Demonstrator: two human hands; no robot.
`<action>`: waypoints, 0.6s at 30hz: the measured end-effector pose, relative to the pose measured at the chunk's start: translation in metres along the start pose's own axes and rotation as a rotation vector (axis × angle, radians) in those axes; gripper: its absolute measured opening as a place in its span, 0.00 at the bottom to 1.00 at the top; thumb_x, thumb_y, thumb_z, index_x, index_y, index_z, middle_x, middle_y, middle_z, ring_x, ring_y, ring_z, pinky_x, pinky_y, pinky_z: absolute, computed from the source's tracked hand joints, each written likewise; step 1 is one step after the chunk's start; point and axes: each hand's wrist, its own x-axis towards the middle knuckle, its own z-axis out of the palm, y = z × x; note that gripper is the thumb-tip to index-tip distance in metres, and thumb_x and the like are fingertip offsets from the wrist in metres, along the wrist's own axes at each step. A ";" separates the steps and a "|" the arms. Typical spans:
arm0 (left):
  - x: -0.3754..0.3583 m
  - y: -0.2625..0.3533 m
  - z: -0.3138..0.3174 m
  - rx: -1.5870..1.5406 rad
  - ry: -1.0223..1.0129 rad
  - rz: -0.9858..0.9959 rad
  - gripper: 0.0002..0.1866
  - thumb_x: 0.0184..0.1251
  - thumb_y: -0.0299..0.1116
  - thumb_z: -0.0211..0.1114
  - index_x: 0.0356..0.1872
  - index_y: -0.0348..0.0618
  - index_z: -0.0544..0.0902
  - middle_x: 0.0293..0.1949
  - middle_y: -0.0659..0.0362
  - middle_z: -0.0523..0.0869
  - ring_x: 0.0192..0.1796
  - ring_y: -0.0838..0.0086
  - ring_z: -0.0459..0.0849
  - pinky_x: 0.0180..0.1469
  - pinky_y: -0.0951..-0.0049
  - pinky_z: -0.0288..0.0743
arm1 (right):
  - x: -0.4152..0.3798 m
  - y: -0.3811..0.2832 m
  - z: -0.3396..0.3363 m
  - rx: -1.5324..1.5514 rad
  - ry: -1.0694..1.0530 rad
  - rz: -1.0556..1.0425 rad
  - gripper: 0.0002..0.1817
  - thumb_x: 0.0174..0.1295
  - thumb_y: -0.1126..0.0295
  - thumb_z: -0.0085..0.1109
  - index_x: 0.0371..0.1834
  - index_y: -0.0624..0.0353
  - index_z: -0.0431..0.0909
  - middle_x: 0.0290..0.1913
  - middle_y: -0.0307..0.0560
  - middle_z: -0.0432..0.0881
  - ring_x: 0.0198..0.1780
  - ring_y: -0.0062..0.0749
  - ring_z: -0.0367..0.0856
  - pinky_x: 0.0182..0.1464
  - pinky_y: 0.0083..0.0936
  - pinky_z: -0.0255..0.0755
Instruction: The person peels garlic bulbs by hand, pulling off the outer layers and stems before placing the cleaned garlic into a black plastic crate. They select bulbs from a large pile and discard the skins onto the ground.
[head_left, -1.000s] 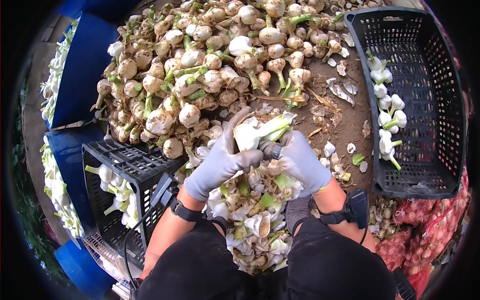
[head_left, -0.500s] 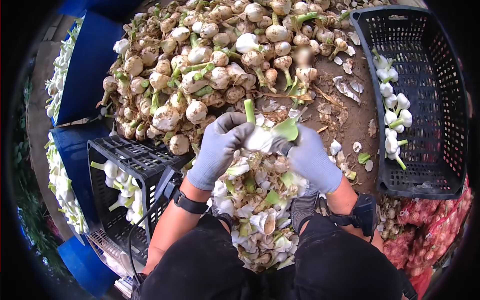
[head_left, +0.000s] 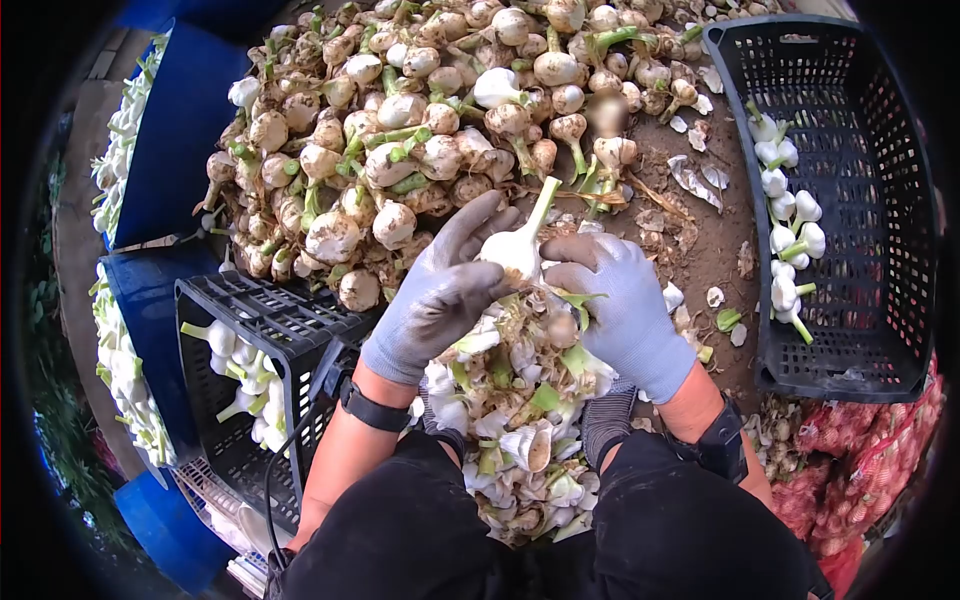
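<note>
Both my hands wear grey gloves and meet over a heap of peelings. My left hand holds a white peeled garlic bulb whose pale green stem points up and to the right. My right hand touches the same bulb from the right, its fingers curled against it. Right behind the bulb lies a big pile of unpeeled, earthy garlic bulbs with green stems. The heap of white and green peelings lies between my knees.
A black plastic crate at right holds several peeled white bulbs. Another black crate at lower left holds peeled bulbs too. Blue containers with white bulbs stand at far left. Red mesh sacks lie at lower right. Loose skins litter the brown ground.
The green outer skin has come off the bulb, which now looks clean and white. Its stem has tilted to the right, and my right hand's fingers have opened a little.
</note>
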 end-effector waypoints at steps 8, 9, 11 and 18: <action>0.005 -0.009 0.002 0.132 -0.012 -0.111 0.18 0.60 0.29 0.71 0.49 0.36 0.78 0.46 0.57 0.81 0.46 0.73 0.83 0.50 0.73 0.77 | 0.003 0.008 -0.003 -0.098 0.074 0.006 0.15 0.47 0.74 0.64 0.41 0.50 0.82 0.46 0.41 0.81 0.47 0.42 0.79 0.49 0.38 0.71; 0.003 -0.011 0.002 -0.062 -0.113 -0.074 0.16 0.60 0.28 0.72 0.47 0.39 0.78 0.50 0.56 0.79 0.47 0.71 0.82 0.49 0.74 0.78 | 0.000 0.013 -0.004 -0.159 0.134 0.126 0.15 0.48 0.73 0.64 0.41 0.50 0.82 0.44 0.43 0.82 0.46 0.44 0.80 0.49 0.37 0.72; -0.003 -0.011 0.007 -0.171 -0.206 -0.090 0.14 0.59 0.22 0.70 0.45 0.43 0.79 0.54 0.54 0.78 0.54 0.65 0.82 0.48 0.76 0.79 | -0.004 0.035 -0.010 -0.303 0.101 0.361 0.14 0.54 0.69 0.64 0.45 0.52 0.81 0.38 0.47 0.84 0.41 0.48 0.83 0.43 0.38 0.75; -0.005 -0.015 0.004 0.112 0.033 0.032 0.10 0.57 0.21 0.73 0.39 0.41 0.83 0.65 0.51 0.72 0.59 0.70 0.80 0.62 0.69 0.75 | 0.000 -0.017 -0.015 0.055 -0.192 0.499 0.23 0.57 0.58 0.68 0.56 0.50 0.79 0.38 0.51 0.86 0.36 0.48 0.85 0.37 0.41 0.75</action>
